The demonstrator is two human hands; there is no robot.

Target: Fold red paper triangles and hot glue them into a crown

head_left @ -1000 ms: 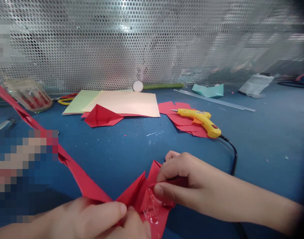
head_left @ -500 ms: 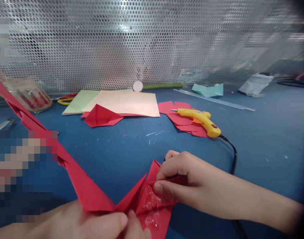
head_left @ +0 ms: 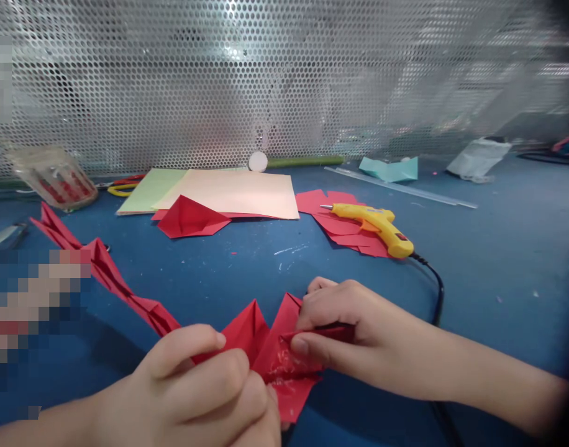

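Observation:
Between my hands is a folded red paper piece (head_left: pixel 291 397) with shiny, clear glue smears on its inner face. My right hand (head_left: pixel 345 335) pinches its upper right flap between thumb and fingers. My left hand (head_left: pixel 205 385) is closed on the left part, its fingers curled over the paper and hiding some folds. From the left hand a long chain of folded red paper (head_left: pixel 110 270) runs up and to the left, apparently joined to the same piece; the join is behind the fingers.
A yellow glue gun (head_left: pixel 371 220) lies on red paper sheets (head_left: pixel 345 239), its black cord (head_left: pixel 440 292) trailing right. Behind are a folded red piece (head_left: pixel 191 217), cream paper (head_left: pixel 247 189), a jar (head_left: pixel 56 180), clear glue sticks (head_left: pixel 405 188) and a perforated metal screen (head_left: pixel 284 81).
My left hand has risen and turned, with its fingers now over the paper. The red chain has swung lower and farther back. My right hand keeps its pinch almost in place.

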